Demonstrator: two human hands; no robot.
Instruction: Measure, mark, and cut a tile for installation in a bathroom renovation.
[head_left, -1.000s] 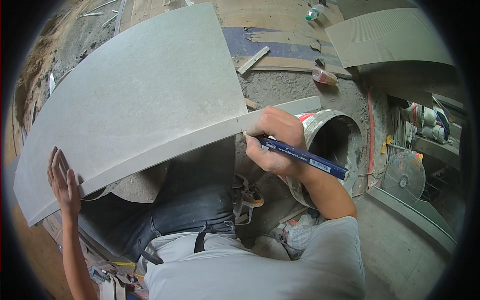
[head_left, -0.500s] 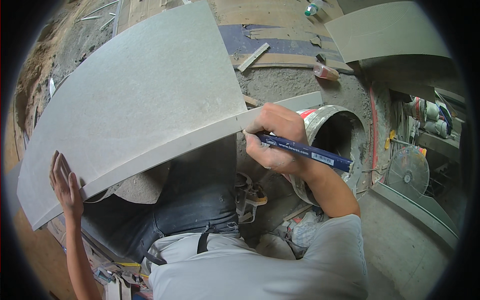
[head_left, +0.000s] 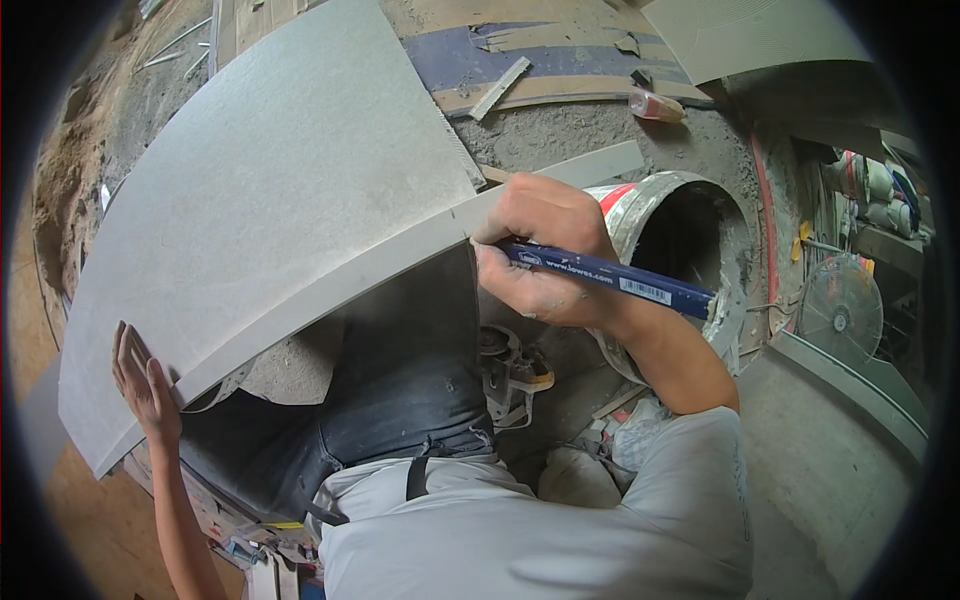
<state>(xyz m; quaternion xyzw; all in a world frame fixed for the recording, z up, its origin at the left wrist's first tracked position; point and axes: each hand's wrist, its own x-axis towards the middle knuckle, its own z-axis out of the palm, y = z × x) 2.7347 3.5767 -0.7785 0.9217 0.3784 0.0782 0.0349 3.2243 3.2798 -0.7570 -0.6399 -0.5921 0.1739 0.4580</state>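
**Pencil at the edge of a pale strip**

From where I stand, the left hand (head_left: 147, 385) lies flat on a broad, matte, faintly mottled grey slab (head_left: 270, 150), fingers close together, thumb apart. Under its palm starts a smooth, narrow strip (head_left: 330, 285), running along the slab's near side and out past the right hand (head_left: 545, 240). That hand pinches a thick, dark blue pencil (head_left: 620, 282), tip at the strip's near edge; 1 short dark mark shows just left of the fingers. Its knuckles hide a stretch of strip. Below, between the 2 hands, is a leg in dusty dark denim (head_left: 400, 370).

Just right of the right hand, a crusted bucket (head_left: 738, 250) lies on its side; farther right stands a round, caged fan (head_left: 842, 310). Ahead of that hand are a rough-edged offcut (head_left: 500, 88), a pinkish bottle (head_left: 657, 107) and torn purple-and-brown sheeting (head_left: 560, 65).
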